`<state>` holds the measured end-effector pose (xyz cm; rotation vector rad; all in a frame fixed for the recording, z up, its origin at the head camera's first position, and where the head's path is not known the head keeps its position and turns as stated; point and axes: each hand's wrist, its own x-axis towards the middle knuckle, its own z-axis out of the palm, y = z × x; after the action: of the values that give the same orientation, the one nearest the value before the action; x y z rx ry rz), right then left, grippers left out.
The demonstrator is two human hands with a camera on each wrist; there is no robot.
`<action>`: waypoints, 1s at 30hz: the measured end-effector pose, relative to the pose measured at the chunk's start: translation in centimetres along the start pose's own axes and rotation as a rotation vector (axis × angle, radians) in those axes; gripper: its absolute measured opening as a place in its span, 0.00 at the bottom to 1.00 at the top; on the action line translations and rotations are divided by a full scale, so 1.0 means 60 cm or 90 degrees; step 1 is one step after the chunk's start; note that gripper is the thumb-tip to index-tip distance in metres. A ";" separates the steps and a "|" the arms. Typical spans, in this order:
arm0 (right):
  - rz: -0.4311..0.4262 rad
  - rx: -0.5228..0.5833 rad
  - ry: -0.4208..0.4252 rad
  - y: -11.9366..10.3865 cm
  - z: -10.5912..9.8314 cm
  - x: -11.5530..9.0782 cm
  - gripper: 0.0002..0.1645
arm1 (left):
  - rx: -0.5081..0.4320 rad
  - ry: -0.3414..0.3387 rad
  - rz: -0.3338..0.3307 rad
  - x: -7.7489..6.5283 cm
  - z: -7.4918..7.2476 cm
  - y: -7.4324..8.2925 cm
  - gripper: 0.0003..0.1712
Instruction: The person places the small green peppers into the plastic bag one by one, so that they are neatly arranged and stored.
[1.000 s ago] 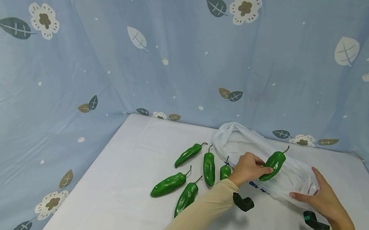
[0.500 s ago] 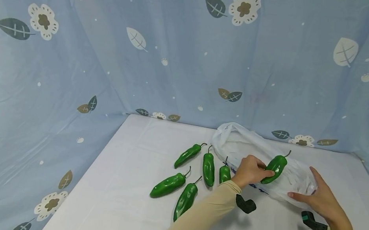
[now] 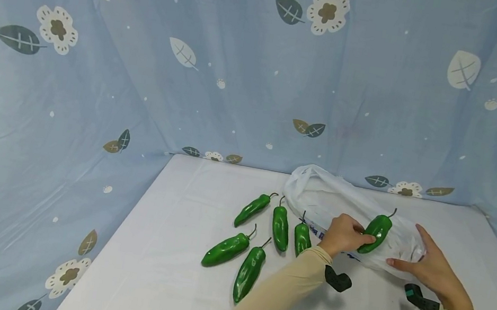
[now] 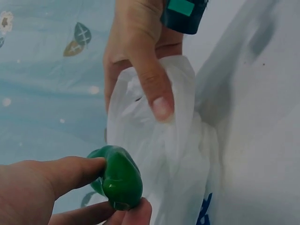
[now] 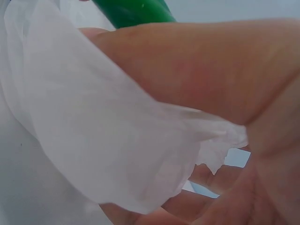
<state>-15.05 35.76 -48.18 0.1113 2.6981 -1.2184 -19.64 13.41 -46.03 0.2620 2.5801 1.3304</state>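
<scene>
Between thumb and fingers my left hand (image 3: 344, 237) pinches a glossy green pepper (image 3: 378, 232), stem pointing up and away, held over a white plastic bag (image 3: 326, 194). Seen from the left wrist, that same pepper (image 4: 123, 180) shows end-on in front of the bag (image 4: 183, 159). My right hand (image 3: 440, 275) holds the bag's right end, thumb on the near side and fingers spread beyond. In the right wrist view, thin plastic (image 5: 103, 126) lies between thumb and fingers, partly covering the fingers. Whether anything lies inside the bag is hidden.
Several more green peppers lie on the white tabletop (image 3: 167, 250) left of my left arm, among them a lower one (image 3: 250, 274) by the sleeve and a far one (image 3: 253, 209). A blue printed curtain (image 3: 251, 70) hangs behind the table.
My left hand has moved right and slightly nearer with the pepper, toward the right hand. The right hand stays nearly still on the bag; the loose peppers keep their places.
</scene>
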 end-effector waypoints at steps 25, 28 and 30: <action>0.004 -0.041 -0.015 0.000 0.001 0.001 0.82 | 0.043 0.005 0.046 -0.003 0.036 -0.001 0.12; 0.009 -0.039 -0.023 -0.001 0.000 0.000 0.82 | 0.053 0.006 0.033 -0.004 0.039 -0.001 0.12; 0.009 -0.041 -0.025 -0.003 0.000 -0.001 0.82 | 0.064 0.008 0.027 -0.005 0.041 -0.001 0.12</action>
<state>-15.03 35.61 -48.04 0.0969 2.6956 -1.1163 -18.69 15.18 -47.43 0.3280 2.6691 1.2214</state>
